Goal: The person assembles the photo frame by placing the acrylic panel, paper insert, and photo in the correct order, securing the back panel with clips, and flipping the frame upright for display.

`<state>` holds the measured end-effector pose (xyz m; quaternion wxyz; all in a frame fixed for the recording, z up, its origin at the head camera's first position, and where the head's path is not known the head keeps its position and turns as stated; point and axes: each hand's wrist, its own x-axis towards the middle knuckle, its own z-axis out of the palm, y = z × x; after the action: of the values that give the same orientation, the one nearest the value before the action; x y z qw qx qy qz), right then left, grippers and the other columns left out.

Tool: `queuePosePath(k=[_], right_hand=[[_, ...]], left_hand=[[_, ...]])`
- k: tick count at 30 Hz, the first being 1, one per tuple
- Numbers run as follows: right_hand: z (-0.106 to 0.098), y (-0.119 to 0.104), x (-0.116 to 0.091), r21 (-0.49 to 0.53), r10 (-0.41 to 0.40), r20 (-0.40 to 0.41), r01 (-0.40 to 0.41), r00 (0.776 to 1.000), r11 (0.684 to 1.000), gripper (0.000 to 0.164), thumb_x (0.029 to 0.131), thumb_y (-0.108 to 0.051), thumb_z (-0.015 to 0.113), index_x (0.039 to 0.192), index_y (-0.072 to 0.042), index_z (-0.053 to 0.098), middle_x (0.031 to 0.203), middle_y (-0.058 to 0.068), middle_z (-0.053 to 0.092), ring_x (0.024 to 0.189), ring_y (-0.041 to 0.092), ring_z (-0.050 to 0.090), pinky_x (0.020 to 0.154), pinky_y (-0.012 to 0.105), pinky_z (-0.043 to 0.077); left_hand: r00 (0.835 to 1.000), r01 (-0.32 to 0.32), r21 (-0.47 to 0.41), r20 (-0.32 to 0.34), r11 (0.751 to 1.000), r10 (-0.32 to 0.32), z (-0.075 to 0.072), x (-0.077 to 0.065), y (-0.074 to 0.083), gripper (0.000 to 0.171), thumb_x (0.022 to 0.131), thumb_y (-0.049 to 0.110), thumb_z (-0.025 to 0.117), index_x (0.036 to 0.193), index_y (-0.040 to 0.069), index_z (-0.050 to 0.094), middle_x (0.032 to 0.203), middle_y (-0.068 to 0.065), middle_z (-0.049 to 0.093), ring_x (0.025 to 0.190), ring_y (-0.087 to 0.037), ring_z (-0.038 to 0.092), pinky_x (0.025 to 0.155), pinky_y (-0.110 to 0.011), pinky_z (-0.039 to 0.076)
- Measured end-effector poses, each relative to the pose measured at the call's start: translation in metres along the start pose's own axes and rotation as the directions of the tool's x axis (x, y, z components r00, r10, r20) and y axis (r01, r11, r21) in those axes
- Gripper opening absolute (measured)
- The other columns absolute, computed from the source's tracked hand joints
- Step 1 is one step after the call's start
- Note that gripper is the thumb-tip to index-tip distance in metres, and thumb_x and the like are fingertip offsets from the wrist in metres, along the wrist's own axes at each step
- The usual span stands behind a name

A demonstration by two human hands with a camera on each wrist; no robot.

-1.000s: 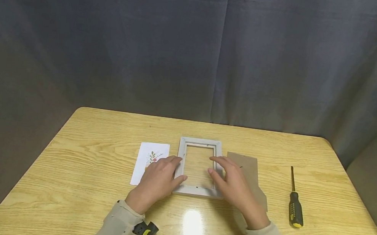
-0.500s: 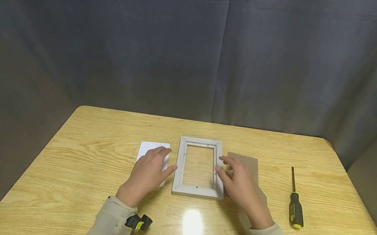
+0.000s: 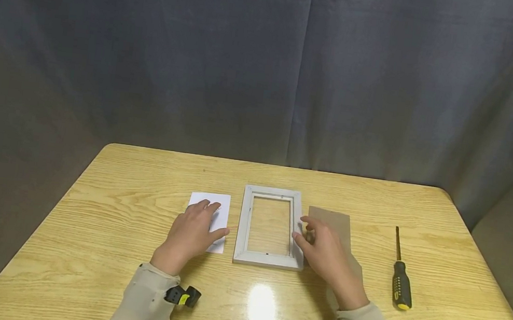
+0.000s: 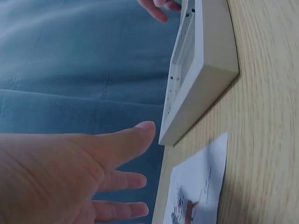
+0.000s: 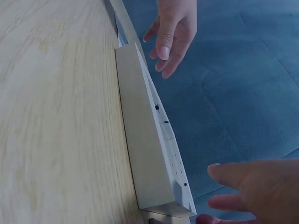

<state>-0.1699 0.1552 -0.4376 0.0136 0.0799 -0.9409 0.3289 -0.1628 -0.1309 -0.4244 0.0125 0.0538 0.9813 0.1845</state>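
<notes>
A white picture frame lies flat at the middle of the table, and bare wood shows through its opening. To its left is a white card printed with flowers and script. My left hand hovers over that card, fingers spread and holding nothing; the left wrist view shows a gap between the hand and the card. Beside the frame's right bar, my right hand has its fingers loosely bent with nothing in them. It partly covers a brown backing board lying right of the frame.
A screwdriver with a black and yellow handle lies at the right of the table, its tip pointing away. Beyond the far edge of the wooden table hangs a dark curtain.
My left hand has left the frame's left bar and moved left over the card. My right hand has drawn back slightly rightward from the frame's opening.
</notes>
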Motion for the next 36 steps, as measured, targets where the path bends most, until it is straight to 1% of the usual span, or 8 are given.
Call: queuePosePath(k=[4, 9, 13, 17, 22, 27, 31, 36], right_hand=[[0.001, 0.003, 0.001, -0.007, -0.013, -0.001, 0.013, 1.000, 1.000, 0.045, 0.093, -0.018, 0.072, 0.131, 0.005, 0.062, 0.107, 0.020, 0.070, 0.095, 0.029, 0.066, 0.085, 0.048, 0.055], [-0.001, 0.004, 0.001, -0.014, -0.020, 0.019, 0.021, 1.000, 1.000, 0.045, 0.091, -0.017, 0.075, 0.128, 0.005, 0.064, 0.092, 0.012, 0.069, 0.080, 0.020, 0.060, 0.073, 0.036, 0.050], [-0.001, 0.004, 0.001, -0.030, -0.006, 0.052, 0.008, 0.999, 1.000, 0.048, 0.089, -0.017, 0.077, 0.129, 0.006, 0.063, 0.089, 0.010, 0.069, 0.078, 0.018, 0.058, 0.071, 0.033, 0.050], [-0.002, 0.005, 0.001, -0.037, 0.006, 0.084, -0.003, 0.996, 0.999, 0.053, 0.088, -0.016, 0.079, 0.132, 0.007, 0.061, 0.090, 0.011, 0.070, 0.079, 0.018, 0.059, 0.073, 0.035, 0.052], [-0.003, 0.004, 0.000, -0.039, 0.042, 0.114, -0.038, 0.993, 0.999, 0.059, 0.086, -0.018, 0.080, 0.136, 0.006, 0.058, 0.095, 0.013, 0.071, 0.083, 0.019, 0.061, 0.074, 0.036, 0.053], [-0.002, 0.004, 0.000, -0.041, 0.052, 0.127, -0.047, 0.990, 0.998, 0.063, 0.085, -0.019, 0.082, 0.137, 0.005, 0.056, 0.097, 0.013, 0.071, 0.084, 0.020, 0.062, 0.073, 0.035, 0.054], [-0.002, 0.005, 0.001, -0.044, 0.047, 0.127, -0.042, 0.991, 0.998, 0.064, 0.084, -0.019, 0.083, 0.137, 0.006, 0.057, 0.098, 0.014, 0.071, 0.085, 0.021, 0.063, 0.076, 0.038, 0.054], [-0.002, 0.005, 0.000, -0.049, 0.041, 0.130, -0.035, 0.991, 0.998, 0.064, 0.084, -0.020, 0.083, 0.137, 0.005, 0.057, 0.100, 0.014, 0.071, 0.086, 0.021, 0.063, 0.078, 0.040, 0.055]], left_hand=[[1.000, 0.028, 0.000, -0.010, 1.000, -0.028, 0.001, 0.001, -0.004, 0.067, 0.089, 0.039, 0.076, 0.141, 0.001, 0.056, 0.144, -0.026, 0.055, 0.132, -0.046, 0.054, 0.104, -0.061, 0.048], [0.997, 0.073, -0.026, -0.023, 0.997, -0.074, 0.002, 0.002, -0.006, 0.068, 0.088, 0.034, 0.078, 0.141, -0.002, 0.055, 0.141, -0.027, 0.057, 0.128, -0.047, 0.055, 0.101, -0.059, 0.050], [0.995, 0.098, -0.040, -0.021, 0.994, -0.099, -0.001, 0.003, -0.009, 0.070, 0.087, 0.032, 0.079, 0.142, -0.004, 0.053, 0.143, -0.029, 0.054, 0.131, -0.049, 0.053, 0.102, -0.061, 0.049], [0.993, 0.117, -0.050, -0.002, 0.992, -0.117, -0.004, 0.003, -0.013, 0.075, 0.086, 0.031, 0.081, 0.143, -0.005, 0.051, 0.144, -0.032, 0.051, 0.131, -0.049, 0.052, 0.103, -0.060, 0.049], [0.990, 0.136, -0.010, 0.031, 0.991, -0.135, -0.008, 0.001, -0.018, 0.085, 0.080, 0.032, 0.086, 0.147, -0.002, 0.047, 0.136, -0.030, 0.054, 0.114, -0.043, 0.059, 0.090, -0.055, 0.053], [0.983, 0.171, 0.019, 0.059, 0.985, -0.172, -0.010, 0.000, -0.020, 0.096, 0.076, 0.034, 0.089, 0.150, -0.004, 0.041, 0.123, -0.026, 0.057, 0.097, -0.034, 0.057, 0.078, -0.047, 0.050], [0.978, 0.199, 0.020, 0.057, 0.980, -0.200, -0.009, 0.000, -0.019, 0.095, 0.078, 0.037, 0.086, 0.147, -0.010, 0.040, 0.119, -0.026, 0.057, 0.093, -0.034, 0.057, 0.076, -0.048, 0.051], [0.975, 0.213, 0.021, 0.060, 0.977, -0.214, -0.004, 0.001, -0.017, 0.085, 0.081, 0.040, 0.083, 0.137, -0.013, 0.047, 0.109, -0.023, 0.057, 0.086, -0.031, 0.055, 0.068, -0.043, 0.049]])
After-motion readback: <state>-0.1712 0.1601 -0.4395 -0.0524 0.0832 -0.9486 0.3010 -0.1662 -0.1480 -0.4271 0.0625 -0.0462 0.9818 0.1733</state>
